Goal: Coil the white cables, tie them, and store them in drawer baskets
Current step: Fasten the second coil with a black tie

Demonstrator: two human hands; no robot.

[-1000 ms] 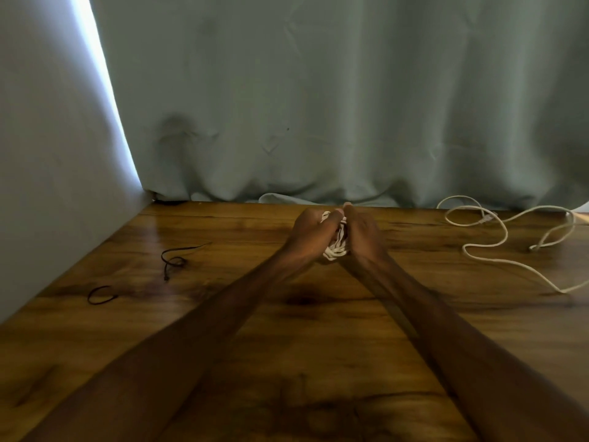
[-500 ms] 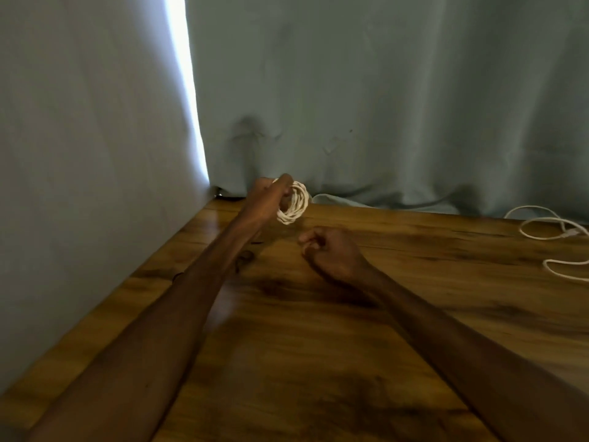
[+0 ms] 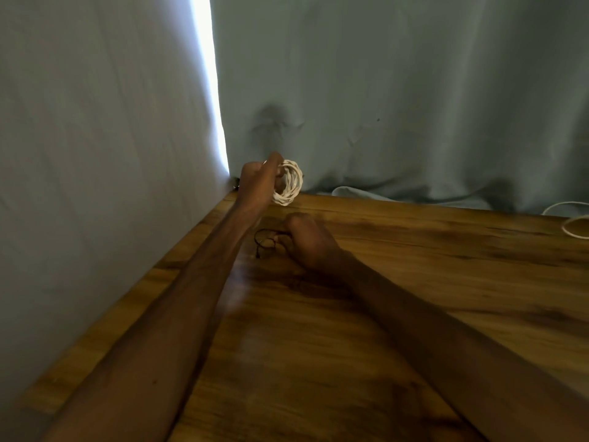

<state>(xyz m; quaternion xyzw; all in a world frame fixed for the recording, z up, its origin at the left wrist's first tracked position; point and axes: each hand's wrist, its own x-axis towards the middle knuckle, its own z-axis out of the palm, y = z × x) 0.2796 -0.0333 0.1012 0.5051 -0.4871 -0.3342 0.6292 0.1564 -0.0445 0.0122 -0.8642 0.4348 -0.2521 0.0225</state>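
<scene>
My left hand (image 3: 257, 183) holds a small coil of white cable (image 3: 289, 183) raised above the far left corner of the wooden table (image 3: 414, 282). My right hand (image 3: 306, 242) rests lower on the table, fingers pinched on a thin black tie (image 3: 264, 240) that loops out to its left. A second white cable (image 3: 570, 218) lies loose at the far right edge of the view. No drawer basket is in view.
Grey-green curtains (image 3: 398, 90) hang behind and to the left of the table, with a bright gap of light (image 3: 212, 74) between them. A fold of curtain cloth (image 3: 357, 193) lies on the table's back edge.
My hands came apart: the left carried the coil up and left, the right dropped onto the black tie. The view swung left, so the loose cable slid to the right edge.
</scene>
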